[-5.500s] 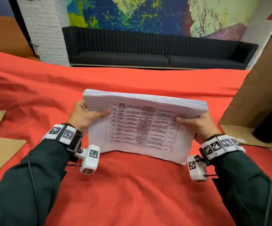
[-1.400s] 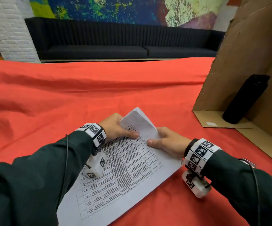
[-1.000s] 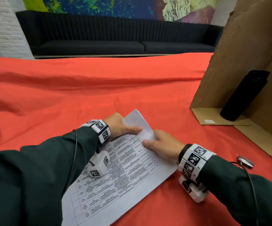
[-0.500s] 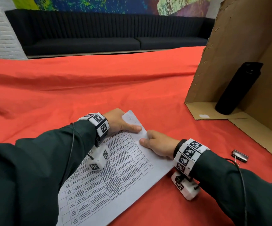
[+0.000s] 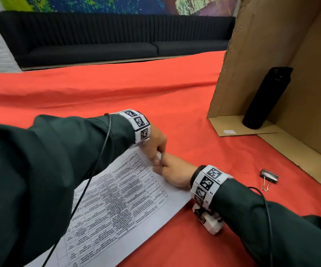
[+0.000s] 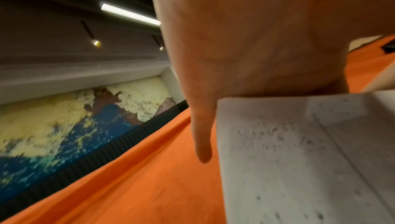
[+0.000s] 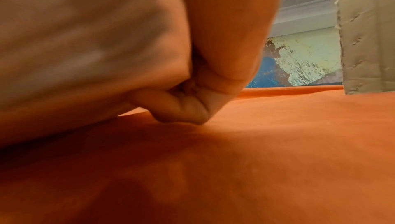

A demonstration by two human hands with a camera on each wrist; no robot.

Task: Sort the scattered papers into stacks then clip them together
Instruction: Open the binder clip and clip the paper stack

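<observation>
Lying beyond hands — binder clip

Paper stack lies flat on the table, near edge, running diagonally from near left to its far corner at centre. Both hands meet at that far corner: left hand from the left, right hand from the right. Binder clip on the table, right of the stack, apart from it. Cardboard box stands far right; bottle upright inside it. Sofa behind the table.
</observation>
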